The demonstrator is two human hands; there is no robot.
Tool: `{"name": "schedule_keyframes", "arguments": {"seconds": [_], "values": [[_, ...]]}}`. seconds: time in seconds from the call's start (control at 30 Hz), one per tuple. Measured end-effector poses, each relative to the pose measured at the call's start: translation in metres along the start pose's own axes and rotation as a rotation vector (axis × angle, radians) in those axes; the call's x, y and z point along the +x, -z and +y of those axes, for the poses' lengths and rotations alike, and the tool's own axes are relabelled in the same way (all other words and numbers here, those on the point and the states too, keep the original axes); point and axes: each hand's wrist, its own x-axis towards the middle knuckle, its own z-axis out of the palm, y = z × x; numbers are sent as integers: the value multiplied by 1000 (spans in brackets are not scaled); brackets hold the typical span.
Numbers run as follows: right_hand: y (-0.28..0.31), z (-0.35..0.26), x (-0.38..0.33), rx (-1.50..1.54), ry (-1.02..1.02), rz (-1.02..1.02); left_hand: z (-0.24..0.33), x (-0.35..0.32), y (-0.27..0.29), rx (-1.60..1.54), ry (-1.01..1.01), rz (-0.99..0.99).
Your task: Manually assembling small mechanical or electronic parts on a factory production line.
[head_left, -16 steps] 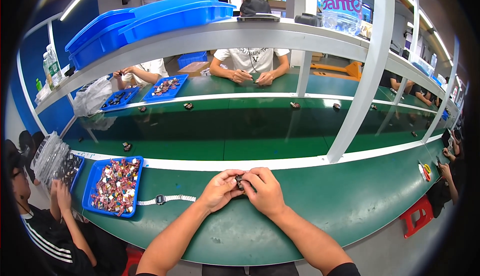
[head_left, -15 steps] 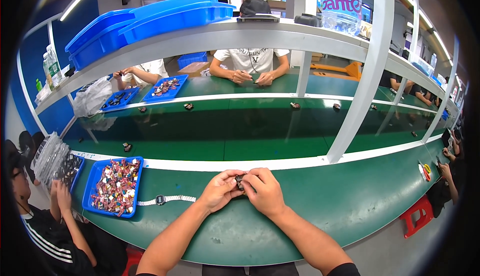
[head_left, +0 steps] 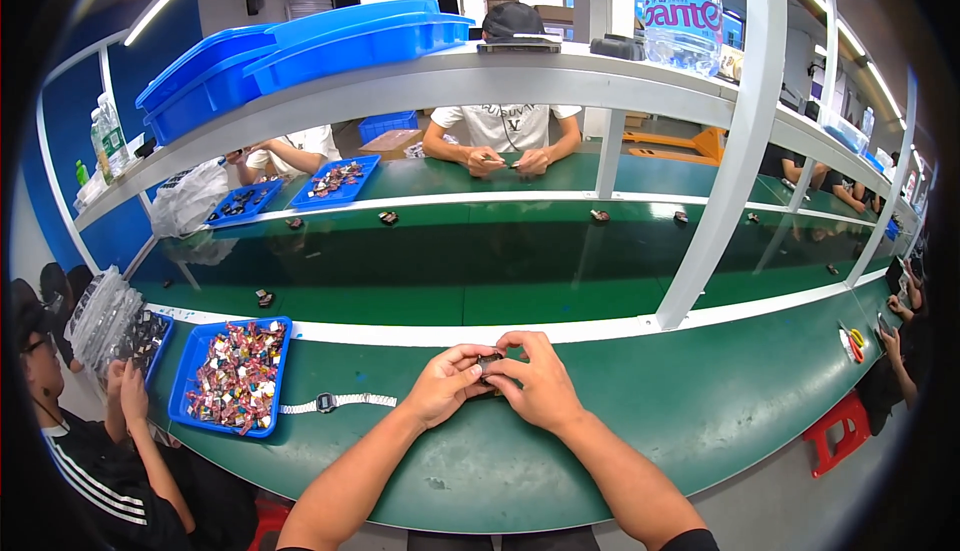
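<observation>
A small dark part with a shiny black face point(head_left: 488, 362) is held between my two hands above the green bench, its lower side partly covered by fingers. My left hand point(head_left: 445, 389) pinches its left side with thumb and fingers. My right hand point(head_left: 540, 383) closes on the right side, index finger arched over the top and thumb below. The part's exact kind is too small to tell. Left of my hands, a metal-band wristwatch point(head_left: 325, 402) lies stretched out beside a blue tray point(head_left: 286, 376) heaped with small wired components point(head_left: 235, 376).
A white rail point(head_left: 400, 332) and an upright post point(head_left: 710, 171) stand beyond my hands. Past them, a green belt point(head_left: 480, 261) carries scattered small parts. Scissors point(head_left: 851, 344) lie at right. A co-worker point(head_left: 100, 451) sits at left, another point(head_left: 505, 131) opposite. Blue trays point(head_left: 350, 46) rest overhead.
My right fingers have shifted around the part, the index finger arching higher and the thumb coming into view. The small parts on the belt have drifted slightly right.
</observation>
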Motion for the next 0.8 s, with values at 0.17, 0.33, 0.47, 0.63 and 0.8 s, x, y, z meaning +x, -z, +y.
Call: {"name": "schedule_keyframes", "arguments": {"seconds": [0.17, 0.33, 0.47, 0.63, 0.8], "values": [[-3, 3, -4, 165, -23, -44, -3, -2, 5, -9, 28, 12], [0, 3, -6, 121, -57, -26, -3, 3, 1, -56, 28, 3], [-6, 2, -4, 80, -9, -20, -2, -1, 6, -65, 15, -27], [-10, 4, -8, 176, -76, 18, -1, 2, 3, -96, 10, -48], [-13, 3, -9, 152, -97, 13, -2, 0, 3, -90, 4, -29]]}}
